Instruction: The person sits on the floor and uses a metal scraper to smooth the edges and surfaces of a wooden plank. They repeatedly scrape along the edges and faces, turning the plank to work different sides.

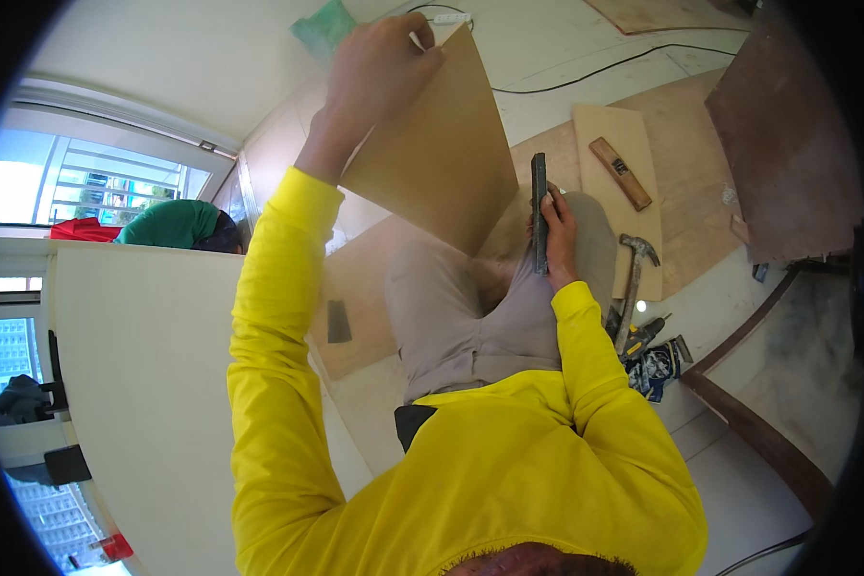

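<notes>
Pale tiled floor (547, 58) w/ tan plywood sheet (686, 144), ctr-R. L hand (386, 77) pinching flat brown board (432, 144), upper ctr; R hand (563, 238), part hidden, gripping long dark bar (540, 216).

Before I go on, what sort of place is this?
Most likely an indoor room used as a makeshift woodworking area: the left hand holds a thin panel, a wooden plane lies on a pale board on the floor, and a hammer is close by.
</notes>
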`<state>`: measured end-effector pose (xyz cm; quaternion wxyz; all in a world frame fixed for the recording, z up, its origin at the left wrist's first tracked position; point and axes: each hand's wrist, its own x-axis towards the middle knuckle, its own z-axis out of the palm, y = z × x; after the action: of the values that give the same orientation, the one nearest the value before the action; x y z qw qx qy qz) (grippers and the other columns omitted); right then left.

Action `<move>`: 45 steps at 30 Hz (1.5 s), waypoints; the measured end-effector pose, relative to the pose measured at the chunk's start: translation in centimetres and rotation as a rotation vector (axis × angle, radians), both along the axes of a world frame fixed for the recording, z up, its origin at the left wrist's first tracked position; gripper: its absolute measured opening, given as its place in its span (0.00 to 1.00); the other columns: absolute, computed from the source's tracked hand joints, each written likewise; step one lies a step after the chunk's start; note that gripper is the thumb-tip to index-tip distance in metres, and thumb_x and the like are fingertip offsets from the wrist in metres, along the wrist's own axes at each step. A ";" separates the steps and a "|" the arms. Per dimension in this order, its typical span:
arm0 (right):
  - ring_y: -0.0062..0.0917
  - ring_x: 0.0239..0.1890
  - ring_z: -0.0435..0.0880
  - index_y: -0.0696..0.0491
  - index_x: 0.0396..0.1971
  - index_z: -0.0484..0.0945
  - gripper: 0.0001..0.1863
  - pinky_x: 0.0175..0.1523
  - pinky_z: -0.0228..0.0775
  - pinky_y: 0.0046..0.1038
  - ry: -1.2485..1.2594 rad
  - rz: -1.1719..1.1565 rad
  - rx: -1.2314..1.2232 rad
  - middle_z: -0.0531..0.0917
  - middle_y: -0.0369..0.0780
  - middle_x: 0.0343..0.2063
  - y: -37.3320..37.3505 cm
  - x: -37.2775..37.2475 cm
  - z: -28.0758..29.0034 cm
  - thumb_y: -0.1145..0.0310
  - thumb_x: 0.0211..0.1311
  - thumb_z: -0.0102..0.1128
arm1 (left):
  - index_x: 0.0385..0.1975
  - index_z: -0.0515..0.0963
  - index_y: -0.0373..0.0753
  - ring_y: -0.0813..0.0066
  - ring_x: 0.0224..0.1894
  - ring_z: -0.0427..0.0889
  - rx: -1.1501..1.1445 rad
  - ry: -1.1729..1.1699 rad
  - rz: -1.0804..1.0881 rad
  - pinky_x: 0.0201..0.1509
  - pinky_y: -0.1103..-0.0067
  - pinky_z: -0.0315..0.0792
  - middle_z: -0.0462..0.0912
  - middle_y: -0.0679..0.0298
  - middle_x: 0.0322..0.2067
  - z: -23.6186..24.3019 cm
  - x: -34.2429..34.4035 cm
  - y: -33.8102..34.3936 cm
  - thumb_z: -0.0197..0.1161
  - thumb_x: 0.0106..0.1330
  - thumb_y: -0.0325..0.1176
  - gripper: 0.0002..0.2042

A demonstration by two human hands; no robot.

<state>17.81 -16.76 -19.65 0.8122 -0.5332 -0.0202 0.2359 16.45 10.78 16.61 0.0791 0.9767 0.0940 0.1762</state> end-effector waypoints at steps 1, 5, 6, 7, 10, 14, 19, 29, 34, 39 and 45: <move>0.16 0.33 0.86 0.53 0.85 0.79 0.30 0.38 0.81 0.25 -0.003 -0.006 -0.002 0.83 0.31 0.38 0.0 0.0 -0.1 0.57 0.93 0.67 | 0.53 0.96 0.44 0.52 0.46 0.99 -0.025 0.013 0.002 0.57 0.61 0.88 1.00 0.51 0.41 -0.1 0.6 0.0 0.77 0.76 0.50 0.18; 0.17 0.34 0.89 0.53 0.87 0.75 0.32 0.38 0.86 0.25 -0.015 0.002 -0.010 0.87 0.33 0.39 0.0 0.1 -0.5 0.55 0.95 0.65 | 0.61 0.95 0.47 0.50 0.46 0.99 0.003 0.043 -0.012 0.56 0.60 0.88 0.99 0.50 0.40 -0.2 2.7 0.1 0.74 0.78 0.54 0.22; 0.17 0.34 0.89 0.53 0.87 0.75 0.32 0.38 0.86 0.25 -0.020 0.010 -0.005 0.87 0.33 0.39 0.0 0.2 -0.6 0.55 0.95 0.65 | 0.62 0.95 0.48 0.50 0.45 0.98 0.023 0.031 -0.031 0.56 0.60 0.88 0.99 0.50 0.40 -0.3 3.2 0.2 0.74 0.79 0.54 0.22; 0.17 0.34 0.89 0.53 0.87 0.75 0.32 0.38 0.85 0.25 -0.025 0.017 0.001 0.87 0.33 0.40 0.0 0.2 -0.6 0.55 0.95 0.65 | 0.62 0.96 0.48 0.49 0.44 0.98 0.044 0.018 -0.050 0.56 0.60 0.88 0.99 0.50 0.41 -0.4 3.7 0.2 0.73 0.79 0.55 0.22; 0.17 0.34 0.89 0.54 0.87 0.75 0.32 0.38 0.85 0.25 -0.037 0.019 0.005 0.87 0.33 0.40 0.0 0.2 -0.7 0.55 0.95 0.64 | 0.62 0.97 0.50 0.48 0.44 0.98 0.051 0.040 -0.055 0.56 0.60 0.89 0.99 0.49 0.42 -0.7 5.1 0.5 0.71 0.81 0.57 0.23; 0.16 0.33 0.86 0.53 0.85 0.78 0.30 0.37 0.82 0.25 0.008 -0.015 0.004 0.84 0.33 0.38 0.1 -0.1 -0.4 0.57 0.93 0.67 | 0.58 0.99 0.48 0.45 0.46 0.98 0.020 -0.003 -0.089 0.58 0.60 0.90 1.00 0.48 0.43 -1.3 6.3 0.6 0.70 0.82 0.59 0.23; 0.16 0.33 0.85 0.51 0.85 0.79 0.30 0.37 0.81 0.25 0.008 -0.002 0.001 0.84 0.32 0.38 0.3 -0.1 0.0 0.57 0.93 0.67 | 0.61 0.95 0.40 0.40 0.51 0.98 -0.074 0.047 -0.056 0.61 0.53 0.89 0.98 0.40 0.48 -1.1 6.6 0.4 0.70 0.84 0.56 0.25; 0.15 0.36 0.83 0.46 0.88 0.77 0.32 0.40 0.78 0.22 -0.076 -0.065 -0.052 0.83 0.32 0.46 0.5 -0.7 1.1 0.58 0.91 0.70 | 0.83 0.81 0.53 0.51 0.51 1.00 -0.279 0.055 -0.110 0.63 0.59 0.90 0.98 0.44 0.57 -2.1 1.5 1.2 0.76 0.78 0.46 0.33; 0.15 0.42 0.80 0.46 0.88 0.76 0.33 0.48 0.76 0.23 -0.266 -0.147 -0.179 0.83 0.32 0.51 0.8 -1.1 2.5 0.61 0.90 0.71 | 0.84 0.81 0.57 0.64 0.37 0.95 -0.151 -0.018 -0.082 0.50 0.66 0.88 0.99 0.46 0.53 -1.6 -3.5 -0.3 0.73 0.78 0.41 0.32; 0.15 0.42 0.82 0.48 0.87 0.78 0.31 0.48 0.79 0.23 -0.275 -0.107 -0.096 0.84 0.35 0.52 0.5 -1.4 4.0 0.61 0.91 0.70 | 0.76 0.84 0.52 0.39 0.47 0.95 -0.167 0.051 -0.029 0.55 0.54 0.87 0.96 0.44 0.46 1.3 -10.7 -1.6 0.69 0.78 0.39 0.27; 0.18 0.43 0.85 0.51 0.86 0.77 0.30 0.45 0.84 0.25 -0.302 -0.048 -0.099 0.84 0.35 0.47 0.8 -2.4 6.0 0.60 0.93 0.66 | 0.58 0.89 0.49 0.43 0.32 0.92 -0.177 -0.148 0.177 0.40 0.57 0.82 0.94 0.51 0.31 0.1 -15.1 -2.6 0.72 0.80 0.41 0.12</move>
<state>15.43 -15.95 -13.65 0.7781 -0.6022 -0.1177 0.1345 1.40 8.14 16.66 0.1555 0.9381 0.1888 0.2451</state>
